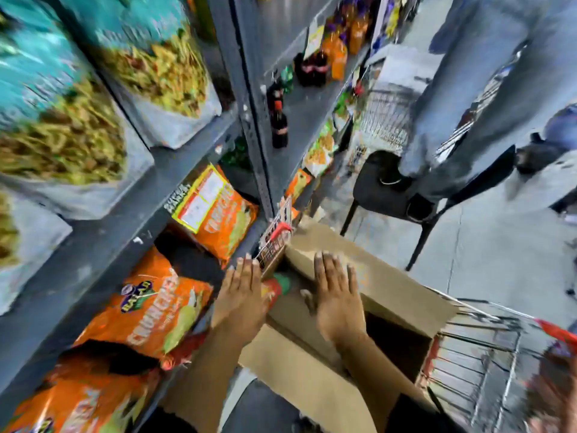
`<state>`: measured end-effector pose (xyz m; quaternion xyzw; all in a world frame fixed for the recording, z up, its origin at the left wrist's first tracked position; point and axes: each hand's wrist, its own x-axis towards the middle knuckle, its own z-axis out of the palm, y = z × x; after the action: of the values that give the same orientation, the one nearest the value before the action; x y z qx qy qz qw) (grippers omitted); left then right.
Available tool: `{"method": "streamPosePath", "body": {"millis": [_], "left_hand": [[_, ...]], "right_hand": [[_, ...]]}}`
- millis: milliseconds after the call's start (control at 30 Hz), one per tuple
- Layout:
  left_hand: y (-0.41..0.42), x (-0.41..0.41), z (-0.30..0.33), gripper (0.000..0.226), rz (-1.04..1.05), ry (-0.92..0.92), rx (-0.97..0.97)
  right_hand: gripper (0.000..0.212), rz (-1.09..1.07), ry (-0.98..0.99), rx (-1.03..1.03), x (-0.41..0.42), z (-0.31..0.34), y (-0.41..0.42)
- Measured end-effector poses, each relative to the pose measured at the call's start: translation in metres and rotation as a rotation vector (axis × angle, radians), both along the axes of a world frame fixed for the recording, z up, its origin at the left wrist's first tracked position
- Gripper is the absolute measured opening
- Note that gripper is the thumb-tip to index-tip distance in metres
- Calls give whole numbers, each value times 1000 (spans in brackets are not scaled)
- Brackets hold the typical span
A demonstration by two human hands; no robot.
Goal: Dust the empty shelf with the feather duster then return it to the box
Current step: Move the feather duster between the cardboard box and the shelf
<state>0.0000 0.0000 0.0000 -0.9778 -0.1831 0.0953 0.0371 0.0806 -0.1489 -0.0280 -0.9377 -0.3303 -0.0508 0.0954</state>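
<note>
Both palms down, fingers spread flat and gripping nothing: left hand (242,293) beside the cardboard box (390,292), right hand (337,295) pressing its flap.

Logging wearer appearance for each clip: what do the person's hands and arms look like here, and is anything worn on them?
Both hands, left hand and right hand, are bare: no gloves, rings, watch or bracelets show. The forearms are uncovered too, with no sleeve showing down to the frame's bottom edge. Fingernails look short and plain, though motion blur softens fine detail.
</note>
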Motion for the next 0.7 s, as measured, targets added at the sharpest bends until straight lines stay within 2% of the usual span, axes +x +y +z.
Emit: {"method": "streamPosePath", "body": {"millis": [133,233,333,433,700], "left_hand": [[6,-12,-67,69,79,71,-116],[16,-15,-104,71,112,233,-110],[25,-11,-123,66,128,386,-36],[29,-4,-136,55,154,450,-3],[28,3,-141,49,126,484,-13]], "right_hand": [[73,22,54,-91,-10,-48,11],[72,18,105,-147,-16,-81,18],[60,10,132,-183,-19,-106,27],[61,3,180,-213,-22,-121,30],[71,-7,176,-194,-27,-124,31]]}}
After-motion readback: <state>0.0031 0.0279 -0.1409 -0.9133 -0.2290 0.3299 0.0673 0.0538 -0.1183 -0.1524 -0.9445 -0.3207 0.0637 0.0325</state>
